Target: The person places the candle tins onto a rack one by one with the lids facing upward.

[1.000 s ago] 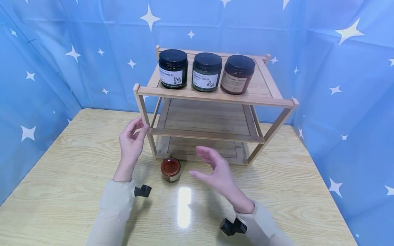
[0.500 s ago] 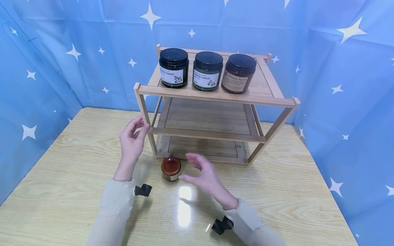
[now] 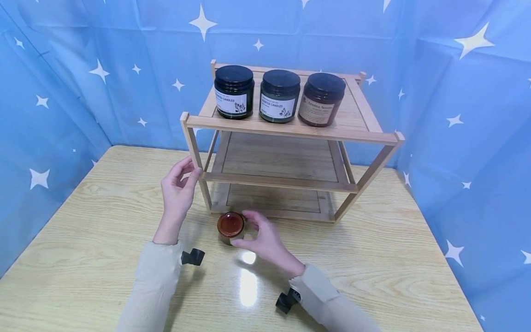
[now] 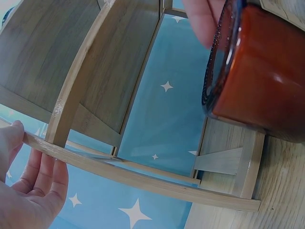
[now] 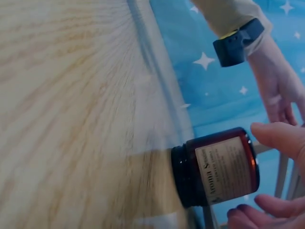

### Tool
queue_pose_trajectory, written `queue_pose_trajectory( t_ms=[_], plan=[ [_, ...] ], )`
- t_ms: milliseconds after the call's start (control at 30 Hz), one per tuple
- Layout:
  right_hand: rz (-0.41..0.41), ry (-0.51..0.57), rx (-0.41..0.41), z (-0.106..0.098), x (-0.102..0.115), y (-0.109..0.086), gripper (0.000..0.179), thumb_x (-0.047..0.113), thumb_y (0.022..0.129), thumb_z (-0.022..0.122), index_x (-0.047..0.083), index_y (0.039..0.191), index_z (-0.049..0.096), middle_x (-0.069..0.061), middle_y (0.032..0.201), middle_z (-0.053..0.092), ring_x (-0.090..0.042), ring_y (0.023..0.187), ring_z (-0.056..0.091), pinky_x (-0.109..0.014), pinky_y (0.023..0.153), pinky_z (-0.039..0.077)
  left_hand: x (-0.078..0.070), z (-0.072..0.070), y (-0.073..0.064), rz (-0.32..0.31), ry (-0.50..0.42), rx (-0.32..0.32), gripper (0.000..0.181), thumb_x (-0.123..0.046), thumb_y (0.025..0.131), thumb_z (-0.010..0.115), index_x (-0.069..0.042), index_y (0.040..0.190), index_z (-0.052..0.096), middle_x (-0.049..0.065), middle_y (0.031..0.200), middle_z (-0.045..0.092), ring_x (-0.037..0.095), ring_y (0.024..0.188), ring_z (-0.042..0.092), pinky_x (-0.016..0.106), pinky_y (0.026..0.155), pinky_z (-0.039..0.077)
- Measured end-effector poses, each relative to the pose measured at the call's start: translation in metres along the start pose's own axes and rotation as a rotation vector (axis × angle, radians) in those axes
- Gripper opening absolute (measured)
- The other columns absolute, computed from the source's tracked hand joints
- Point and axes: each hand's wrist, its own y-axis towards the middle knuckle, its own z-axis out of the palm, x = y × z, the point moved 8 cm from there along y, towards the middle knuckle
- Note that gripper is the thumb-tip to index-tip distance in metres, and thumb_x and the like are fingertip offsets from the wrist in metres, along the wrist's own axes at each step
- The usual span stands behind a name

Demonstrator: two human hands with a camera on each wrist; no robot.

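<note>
An amber candle jar stands upside down on the table before the rack; the right wrist view shows its black lid against the tabletop and its "Aroma" label inverted. My right hand comes in from the right, thumb and fingers spread on either side of the jar's near end; whether they touch the glass I cannot tell. With thumb and fingers my left hand pinches the front left post of the three-tier wooden rack. That grip also shows in the left wrist view, where the left hand holds the post.
On the rack's top tier stand two dark green candle jars and a brown one, all with black lids. A blue star-patterned curtain hangs behind and at both sides of the wooden table.
My right hand has moved left across the table to the amber candle jar. The left hand keeps its hold on the rack post, and the jars stay put.
</note>
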Motion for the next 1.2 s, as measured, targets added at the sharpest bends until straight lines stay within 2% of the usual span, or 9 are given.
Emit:
queue_pose_trajectory(
  t_ms=[100,233,367,600,1200],
  plan=[
    [-0.002,-0.032,0.003,0.003,-0.003,0.003,0.072,0.011,0.069,0.087,-0.008,0.129,0.051,-0.021,0.121,0.059,-0.036,0.108,0.058,-0.043,0.094,0.051,0.000,0.000,0.000,-0.002,-0.005,0.001,0.027,0.013,0.088,0.060,0.017,0.115,0.058,-0.001,0.090,0.065,0.006,0.087,0.062,0.017,0.077,0.054],
    [-0.005,-0.065,0.018,0.009,-0.005,0.007,0.072,0.011,0.068,0.087,-0.008,0.128,0.051,-0.019,0.119,0.061,-0.034,0.105,0.060,-0.041,0.091,0.052,0.000,-0.001,0.000,0.001,-0.013,-0.004,0.027,0.012,0.088,0.060,0.016,0.115,0.058,0.005,0.091,0.066,0.005,0.087,0.061,0.018,0.077,0.054],
    [-0.001,-0.085,0.026,0.013,-0.007,0.010,0.073,0.011,0.067,0.088,-0.009,0.127,0.051,-0.020,0.118,0.060,-0.032,0.103,0.060,-0.039,0.088,0.053,-0.001,-0.001,0.001,0.008,-0.014,-0.002,0.028,0.012,0.088,0.060,0.016,0.115,0.058,0.007,0.091,0.066,0.005,0.087,0.061,0.017,0.077,0.054],
    [0.002,-0.108,0.035,0.018,-0.009,0.014,0.070,0.012,0.067,0.087,-0.007,0.126,0.053,-0.016,0.116,0.061,-0.028,0.100,0.059,-0.030,0.082,0.052,-0.001,-0.001,0.000,0.015,-0.018,0.003,0.028,0.005,0.090,0.063,0.016,0.115,0.058,0.008,0.090,0.065,0.007,0.087,0.062,0.016,0.076,0.054],
    [-0.033,-0.077,0.005,0.019,-0.013,0.016,0.062,0.008,0.066,0.087,-0.004,0.119,0.057,-0.013,0.110,0.064,-0.025,0.099,0.061,-0.029,0.083,0.053,0.000,0.000,0.000,0.007,-0.009,0.006,0.028,0.010,0.089,0.061,0.016,0.115,0.058,0.007,0.091,0.066,0.006,0.087,0.061,0.018,0.076,0.054]
  ],
)
